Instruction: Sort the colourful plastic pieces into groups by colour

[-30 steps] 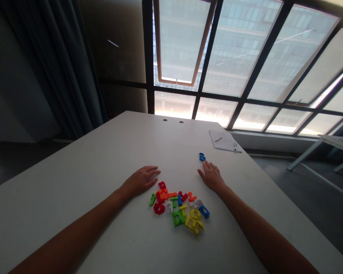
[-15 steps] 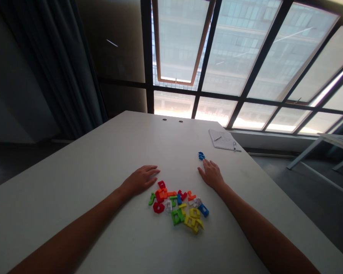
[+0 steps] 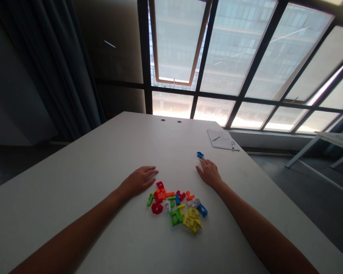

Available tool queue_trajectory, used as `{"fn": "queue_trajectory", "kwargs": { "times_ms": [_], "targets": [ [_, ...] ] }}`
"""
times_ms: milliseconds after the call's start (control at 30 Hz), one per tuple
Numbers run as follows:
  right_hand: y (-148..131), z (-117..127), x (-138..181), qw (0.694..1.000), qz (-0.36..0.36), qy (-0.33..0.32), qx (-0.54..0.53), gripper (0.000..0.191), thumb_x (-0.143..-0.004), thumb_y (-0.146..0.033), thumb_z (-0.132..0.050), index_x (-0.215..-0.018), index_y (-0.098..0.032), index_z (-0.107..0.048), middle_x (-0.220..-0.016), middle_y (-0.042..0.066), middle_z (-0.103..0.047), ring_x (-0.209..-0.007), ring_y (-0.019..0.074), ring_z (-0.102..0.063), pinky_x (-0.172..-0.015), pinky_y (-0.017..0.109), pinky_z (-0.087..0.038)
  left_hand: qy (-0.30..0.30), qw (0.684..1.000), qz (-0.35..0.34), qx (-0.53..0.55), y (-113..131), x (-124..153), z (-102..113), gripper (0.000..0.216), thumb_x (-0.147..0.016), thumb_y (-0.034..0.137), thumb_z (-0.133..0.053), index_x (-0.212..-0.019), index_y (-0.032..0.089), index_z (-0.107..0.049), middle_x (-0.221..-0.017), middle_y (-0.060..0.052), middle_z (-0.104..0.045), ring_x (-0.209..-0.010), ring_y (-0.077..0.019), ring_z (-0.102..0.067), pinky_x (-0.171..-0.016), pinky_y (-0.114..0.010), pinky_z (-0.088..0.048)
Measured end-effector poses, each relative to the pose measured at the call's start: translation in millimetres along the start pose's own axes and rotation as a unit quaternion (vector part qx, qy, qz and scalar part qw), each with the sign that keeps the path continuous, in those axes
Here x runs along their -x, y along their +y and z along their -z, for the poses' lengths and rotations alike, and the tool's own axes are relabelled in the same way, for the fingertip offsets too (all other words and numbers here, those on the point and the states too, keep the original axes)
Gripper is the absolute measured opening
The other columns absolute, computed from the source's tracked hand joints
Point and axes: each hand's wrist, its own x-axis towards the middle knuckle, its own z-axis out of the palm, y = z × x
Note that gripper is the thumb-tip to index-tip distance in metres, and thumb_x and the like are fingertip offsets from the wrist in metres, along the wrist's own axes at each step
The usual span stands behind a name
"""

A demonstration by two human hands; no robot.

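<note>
My left hand [image 3: 139,179] lies on the white table [image 3: 108,152], fingers stretched out and holding nothing. It is just left of a loose pile of coloured plastic letter-like pieces, nearest to a red piece [image 3: 159,185]. My right hand [image 3: 209,172] is farther up on the right, fingers apart and reaching forward. Its fingertips are at the near edge of small blue pieces [image 3: 200,154]; whether they touch, I cannot tell. In the pile are a red ring-shaped piece [image 3: 157,208], a green piece [image 3: 175,217], yellow pieces [image 3: 190,223] and another blue piece [image 3: 202,210].
Paper sheets [image 3: 221,140] with pens on top lie near the table's right edge. Two dark round inserts [image 3: 179,121] are set in the far end. Beyond stand windows, with a dark curtain [image 3: 74,76] at left and another table [image 3: 337,139] at right.
The view has shifted slightly. My right fingertips have moved a little left by the blue pieces, which now look closer together. My left hand and the pile have stayed put.
</note>
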Motion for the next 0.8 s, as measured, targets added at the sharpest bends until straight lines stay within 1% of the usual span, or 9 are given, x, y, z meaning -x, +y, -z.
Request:
{"fn": "queue_trajectory", "kwargs": {
  "times_ms": [100, 167, 333, 400, 500, 567, 633, 700, 800],
  "targets": [
    [0.1, -0.7, -2.6, 0.999, -0.012, -0.031, -0.004, 0.069, -0.105, -0.055, -0.033, -0.161, -0.015, -0.033, -0.169, 0.012, -0.027, -0.152, 0.035, -0.029, -0.122, 0.051, -0.02, 0.0, 1.0, 0.003, 0.001, 0.8, -0.3, 0.3, 0.042, -0.101, 0.043, -0.051, -0.136, 0.027, -0.067, -0.145, -0.009, -0.063, -0.13, -0.0278, -0.06, -0.111, -0.046, -0.051],
    [0.7, -1.3, -3.3, 1.0, -0.016, -0.025, -0.01, 0.07, -0.105, -0.056, -0.034, -0.162, -0.015, -0.03, -0.17, 0.012, -0.024, -0.153, 0.0361, -0.028, -0.122, 0.053, -0.02, 0.001, 1.0, 0.008, 0.003, 2.0, -0.4, 1.1, 0.041, -0.101, 0.043, -0.052, -0.135, 0.027, -0.068, -0.144, -0.009, -0.063, -0.129, -0.0278, -0.06, -0.111, -0.046, -0.051],
    [4.4, -2.3, -2.9, 0.997, -0.018, 0.053, -0.045, 0.057, -0.106, -0.046, -0.034, -0.15, -0.014, -0.05, -0.155, 0.014, -0.051, -0.144, 0.0293, -0.042, -0.122, 0.044, -0.025, -0.004, 1.0, 0.012, 0.003, 4.3, -0.4, 3.5, 0.042, -0.101, 0.042, -0.051, -0.135, 0.026, -0.068, -0.144, -0.009, -0.063, -0.129, -0.0283, -0.06, -0.111, -0.047, -0.051],
    [4.9, -2.9, -3.8, 0.997, -0.023, 0.054, -0.053, 0.057, -0.107, -0.047, -0.033, -0.151, -0.014, -0.049, -0.155, 0.014, -0.051, -0.144, 0.0293, -0.043, -0.121, 0.045, -0.027, -0.005, 1.0, 0.011, 0.003, 3.9, -0.2, 3.4, 0.042, -0.101, 0.042, -0.051, -0.136, 0.026, -0.068, -0.144, -0.009, -0.063, -0.13, -0.0286, -0.06, -0.111, -0.047, -0.051],
    [3.5, -2.3, -4.6, 0.999, -0.024, 0.009, -0.044, 0.066, -0.105, -0.054, -0.036, -0.158, -0.014, -0.039, -0.162, 0.015, -0.04, -0.148, 0.0366, -0.037, -0.12, 0.055, -0.025, -0.001, 1.0, 0.006, 0.007, 2.4, 0.0, 2.2, 0.042, -0.101, 0.043, -0.051, -0.136, 0.026, -0.068, -0.144, -0.01, -0.063, -0.13, -0.0288, -0.06, -0.111, -0.047, -0.051],
    [1.6, 0.7, -2.2, 0.999, -0.013, 0.013, -0.049, 0.067, -0.104, -0.054, -0.04, -0.158, -0.014, -0.039, -0.162, 0.016, -0.041, -0.148, 0.0391, -0.036, -0.12, 0.059, -0.023, 0.003, 1.0, 0.001, 0.008, 1.8, 0.0, 1.7, 0.042, -0.101, 0.043, -0.051, -0.136, 0.027, -0.068, -0.145, -0.01, -0.062, -0.13, -0.0286, -0.06, -0.111, -0.047, -0.051],
    [-1.2, 6.7, 4.4, 0.995, 0.034, 0.049, -0.084, 0.056, -0.103, -0.046, -0.045, -0.15, -0.016, -0.051, -0.152, 0.015, -0.055, -0.144, 0.0351, -0.043, -0.119, 0.056, -0.026, 0.003, 1.0, 0.003, 0.007, 2.4, -0.2, 2.1, 0.042, -0.101, 0.043, -0.051, -0.135, 0.027, -0.068, -0.145, -0.01, -0.063, -0.13, -0.0282, -0.06, -0.111, -0.047, -0.051],
    [-6.6, 14.9, 14.8, 0.979, 0.128, 0.067, -0.143, 0.041, -0.101, -0.038, -0.049, -0.133, -0.02, -0.067, -0.133, 0.012, -0.069, -0.135, 0.0291, -0.053, -0.118, 0.049, -0.031, -0.004, 1.0, 0.01, 0.004, 3.7, -0.5, 3.2, 0.042, -0.101, 0.042, -0.051, -0.136, 0.027, -0.068, -0.144, -0.009, -0.063, -0.129, -0.0281, -0.06, -0.111, -0.047, -0.05],
    [-22.4, 27.2, 32.6, 0.935, 0.26, 0.015, -0.243, 0.028, -0.098, -0.034, -0.054, -0.111, -0.026, -0.078, -0.111, 0.007, -0.078, -0.124, 0.0257, -0.061, -0.113, 0.045, -0.038, -0.012, 1.0, 0.017, 0.001, 5.5, -0.6, 4.6, 0.041, -0.101, 0.04, -0.052, -0.136, 0.026, -0.068, -0.145, -0.009, -0.063, -0.129, -0.0282, -0.06, -0.111, -0.047, -0.05]
  ]
}}
